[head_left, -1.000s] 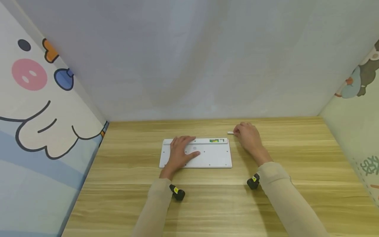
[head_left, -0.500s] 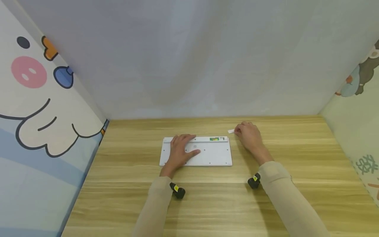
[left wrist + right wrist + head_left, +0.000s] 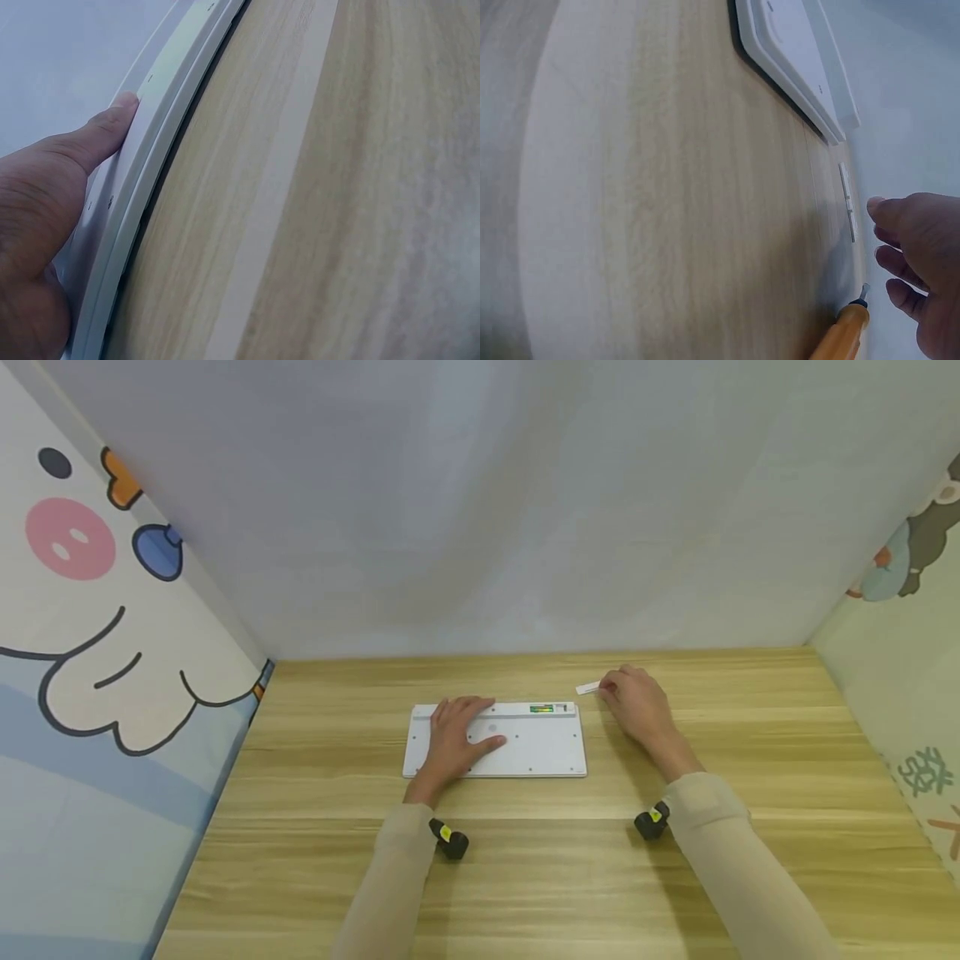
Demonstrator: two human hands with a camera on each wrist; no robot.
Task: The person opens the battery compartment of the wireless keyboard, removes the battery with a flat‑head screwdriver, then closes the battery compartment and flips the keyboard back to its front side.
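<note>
A white keyboard (image 3: 536, 752) lies underside up on the table, with a green battery (image 3: 542, 709) showing in its uncovered slot. My left hand (image 3: 452, 737) rests on its left half, fingers spread; in the left wrist view the thumb (image 3: 112, 127) lies flat on the white surface. A small white strip, likely the battery cover (image 3: 588, 688), lies on the wood past the keyboard's far right corner. Beside it is my right hand (image 3: 639, 703), fingers loosely bent. In the right wrist view a gap shows between thumb and strip (image 3: 848, 201), and nothing is held.
An orange-handled screwdriver (image 3: 845, 330) with a short metal shaft lies below my right hand, hidden in the head view. A pale wall (image 3: 480, 527) rises behind the wooden table (image 3: 525, 877). Black wrist cameras (image 3: 452, 843) sit on both wrists.
My right hand has let go of the white strip and drawn slightly right. More of the strip shows now. The left hand stays on the keyboard; the head view has tilted a little.
</note>
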